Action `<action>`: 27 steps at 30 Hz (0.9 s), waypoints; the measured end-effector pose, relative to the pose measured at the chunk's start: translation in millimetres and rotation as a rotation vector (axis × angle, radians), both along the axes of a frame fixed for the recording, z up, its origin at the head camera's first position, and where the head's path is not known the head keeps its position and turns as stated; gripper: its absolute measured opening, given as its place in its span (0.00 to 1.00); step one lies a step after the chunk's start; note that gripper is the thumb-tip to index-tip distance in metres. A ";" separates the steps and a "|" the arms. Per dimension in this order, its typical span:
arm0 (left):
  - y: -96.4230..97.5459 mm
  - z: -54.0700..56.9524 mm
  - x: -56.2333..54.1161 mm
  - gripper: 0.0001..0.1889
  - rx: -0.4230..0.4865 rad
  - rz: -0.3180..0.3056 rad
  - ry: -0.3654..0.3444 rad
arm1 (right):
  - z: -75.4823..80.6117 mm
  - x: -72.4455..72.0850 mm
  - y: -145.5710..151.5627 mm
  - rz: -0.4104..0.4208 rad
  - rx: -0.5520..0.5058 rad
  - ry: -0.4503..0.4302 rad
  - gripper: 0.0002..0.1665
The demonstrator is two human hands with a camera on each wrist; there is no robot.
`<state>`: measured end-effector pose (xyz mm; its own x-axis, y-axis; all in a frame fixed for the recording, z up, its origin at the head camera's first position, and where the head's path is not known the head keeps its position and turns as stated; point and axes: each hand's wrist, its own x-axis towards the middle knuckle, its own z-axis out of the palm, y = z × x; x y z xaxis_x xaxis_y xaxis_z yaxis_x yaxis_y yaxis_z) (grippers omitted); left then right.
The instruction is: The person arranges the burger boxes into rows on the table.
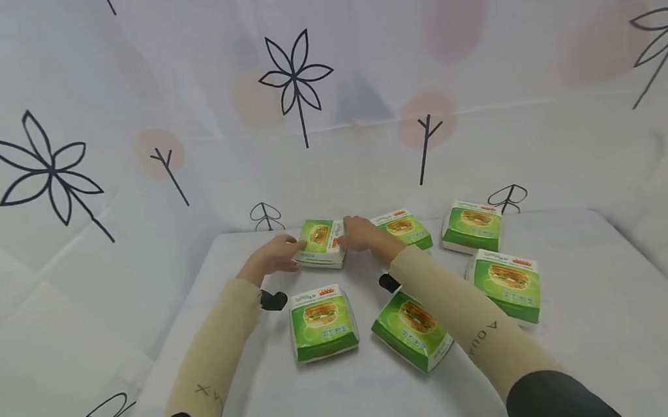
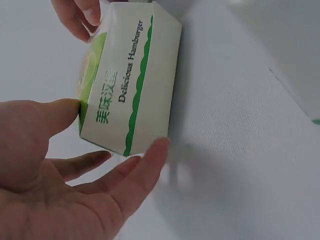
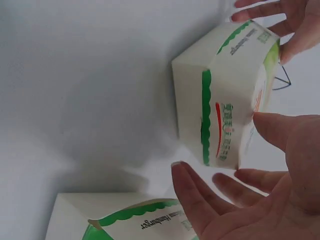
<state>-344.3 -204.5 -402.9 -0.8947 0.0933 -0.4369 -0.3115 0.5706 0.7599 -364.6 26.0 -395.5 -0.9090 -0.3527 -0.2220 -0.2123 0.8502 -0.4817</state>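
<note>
A green and white hamburger box (image 1: 320,240) sits at the far left of the white table, between the two hands. At its left end is my left hand (image 1: 275,253); its thumb touches the lid's edge and its extended fingers (image 2: 142,175) lie by the lower corner. My right hand (image 1: 365,233) is at the opposite end, thumb against the upper edge, with the other fingers (image 3: 192,192) spread fairly straight near the side. In the right wrist view the same hamburger box (image 3: 225,100) shows its white side walls. Its underside is hidden.
More such boxes lie around: one in front (image 1: 323,324), one turned askew (image 1: 414,326) partly beneath the right sleeve, another behind the right hand (image 1: 403,228), and two at the right, farther (image 1: 473,225) and nearer (image 1: 507,281). A patterned cloth (image 1: 194,82) hangs behind the table.
</note>
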 end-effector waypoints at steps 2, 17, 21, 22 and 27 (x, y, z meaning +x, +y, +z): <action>0.8 -1.0 -0.9 0.34 0.004 -0.014 0.015 | -2.5 0.8 0.2 0.012 -0.001 0.010 0.39; 2.6 2.9 -4.7 0.36 -0.019 0.050 0.016 | 8.8 6.9 -0.2 0.000 0.006 0.047 0.43; 8.6 2.2 -4.3 0.36 -0.011 0.055 -0.008 | 5.8 3.0 2.9 0.028 0.023 0.022 0.38; 9.4 1.0 -5.2 0.36 0.002 0.054 -0.011 | 5.0 3.6 2.9 0.030 0.029 0.021 0.36; 10.1 -4.6 -9.8 0.33 0.037 0.052 -0.002 | 2.8 14.2 -2.5 0.038 0.069 0.058 0.29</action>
<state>-354.1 -194.3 -407.4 -0.8977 0.0623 -0.4361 -0.3420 0.5253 0.7792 -350.5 23.5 -392.7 -0.9073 -0.3726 -0.1946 -0.2706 0.8720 -0.4080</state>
